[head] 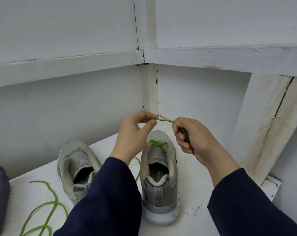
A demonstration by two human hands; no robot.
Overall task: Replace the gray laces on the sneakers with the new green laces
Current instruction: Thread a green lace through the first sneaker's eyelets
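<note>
Lacing in progress: above the sneaker (161, 189) near the white platform's (192, 193) far corner, with the green lace (166, 120) through its lowest eyelets only, the left hand (132, 135) pinches the lace tip between its fingers (150, 124) and the right hand (197, 140) curls round the slack; the next move is probably to thread the tip through the following eyelet.

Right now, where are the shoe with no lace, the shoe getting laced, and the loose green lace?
Shoe with no lace (77, 159): head view, on its tongue.
Shoe getting laced (158, 136): head view, on its toe.
Loose green lace (55, 201): head view, where its strands meet.
</note>
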